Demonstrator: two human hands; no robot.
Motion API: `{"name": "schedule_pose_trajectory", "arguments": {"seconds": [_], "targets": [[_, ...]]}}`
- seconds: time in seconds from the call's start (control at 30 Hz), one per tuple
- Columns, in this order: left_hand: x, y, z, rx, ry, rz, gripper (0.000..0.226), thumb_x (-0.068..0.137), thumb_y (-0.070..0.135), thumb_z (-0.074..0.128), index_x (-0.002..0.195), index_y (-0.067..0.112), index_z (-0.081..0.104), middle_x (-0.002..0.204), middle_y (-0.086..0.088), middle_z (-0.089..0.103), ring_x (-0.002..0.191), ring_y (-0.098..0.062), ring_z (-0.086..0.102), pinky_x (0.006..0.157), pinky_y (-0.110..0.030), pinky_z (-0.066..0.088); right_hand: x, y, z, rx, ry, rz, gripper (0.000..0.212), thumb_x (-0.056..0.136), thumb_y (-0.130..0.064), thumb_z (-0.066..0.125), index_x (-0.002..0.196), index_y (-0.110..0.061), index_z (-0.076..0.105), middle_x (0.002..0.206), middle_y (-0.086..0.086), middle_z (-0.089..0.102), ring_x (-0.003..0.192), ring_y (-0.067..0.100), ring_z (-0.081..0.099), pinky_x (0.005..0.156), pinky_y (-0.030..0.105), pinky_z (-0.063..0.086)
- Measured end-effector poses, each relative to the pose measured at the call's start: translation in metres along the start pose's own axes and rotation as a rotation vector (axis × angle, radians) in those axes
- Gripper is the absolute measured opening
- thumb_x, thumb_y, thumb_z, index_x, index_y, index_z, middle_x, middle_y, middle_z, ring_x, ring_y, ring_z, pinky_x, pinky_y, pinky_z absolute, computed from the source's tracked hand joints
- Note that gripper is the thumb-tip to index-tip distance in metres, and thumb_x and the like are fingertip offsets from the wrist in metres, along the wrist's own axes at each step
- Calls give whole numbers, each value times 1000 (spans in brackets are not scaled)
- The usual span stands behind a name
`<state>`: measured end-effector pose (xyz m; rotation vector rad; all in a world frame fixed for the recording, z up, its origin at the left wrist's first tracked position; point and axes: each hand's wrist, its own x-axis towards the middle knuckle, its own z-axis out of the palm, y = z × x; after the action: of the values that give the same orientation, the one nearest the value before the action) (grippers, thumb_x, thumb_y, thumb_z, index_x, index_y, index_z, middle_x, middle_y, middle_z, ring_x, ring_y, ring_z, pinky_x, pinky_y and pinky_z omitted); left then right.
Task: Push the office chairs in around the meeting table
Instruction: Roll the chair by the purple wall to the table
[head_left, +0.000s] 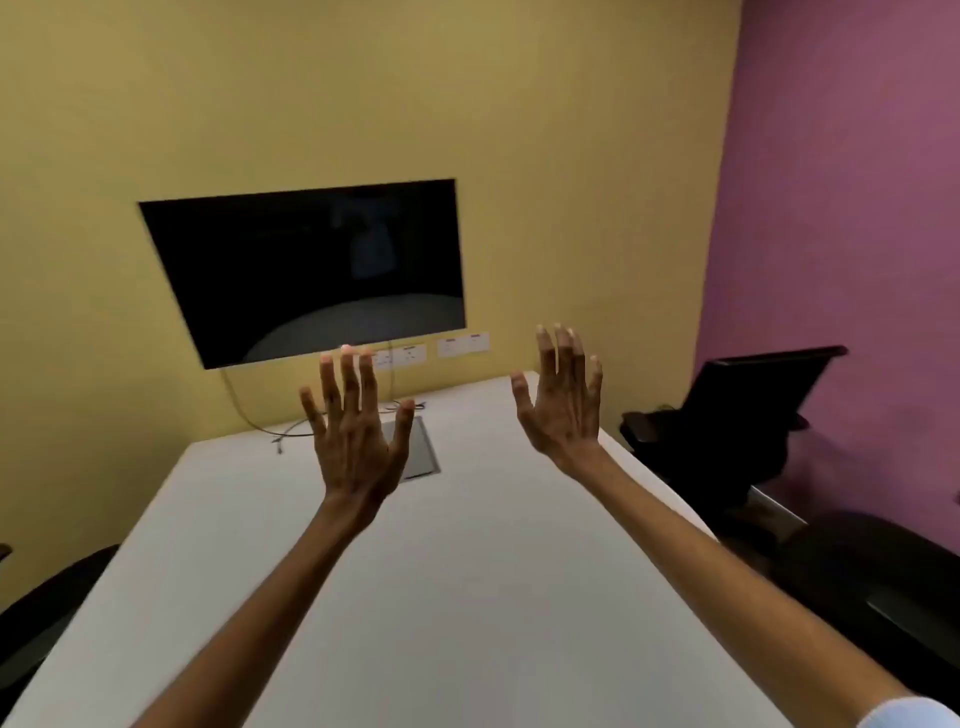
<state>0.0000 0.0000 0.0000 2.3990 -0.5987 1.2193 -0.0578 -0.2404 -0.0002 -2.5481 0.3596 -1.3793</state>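
A white meeting table (467, 597) stretches away from me toward the yellow wall. My left hand (356, 431) and my right hand (563, 405) are raised above it, backs toward me, fingers spread, holding nothing. A black office chair (727, 415) stands at the table's far right side, its backrest tilted toward the purple wall, apart from both hands. A second black chair (872, 571) sits nearer on the right. Part of another dark chair (47, 613) shows at the table's left edge.
A dark screen (311, 275) hangs on the yellow wall, with wall sockets (441, 351) below it and cables (291, 428) trailing onto the table. A grey cable hatch (421, 452) is set in the tabletop. The purple wall (857, 208) closes the right side.
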Motion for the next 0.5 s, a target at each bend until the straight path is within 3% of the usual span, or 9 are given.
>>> {"name": "schedule_pose_trajectory", "arguments": {"seconds": [0.23,0.5], "targets": [[-66,91,50,-212,-211,71,81,93,62,21,153,12,-3,162,-9,-6,149,-26,-9,120,-50,1,-104,103,-64,-217,-91,260,58,98,-47,35,146,-17,27,153,6,29,143,21,17,112,52,17],[-129,269,67,-431,-366,218,82,94,60,21,152,7,-4,162,-13,-6,148,-26,-10,120,-50,4,-192,226,-193,-368,-82,453,58,98,-48,33,148,-18,25,155,7,26,145,21,15,114,54,17]]}}
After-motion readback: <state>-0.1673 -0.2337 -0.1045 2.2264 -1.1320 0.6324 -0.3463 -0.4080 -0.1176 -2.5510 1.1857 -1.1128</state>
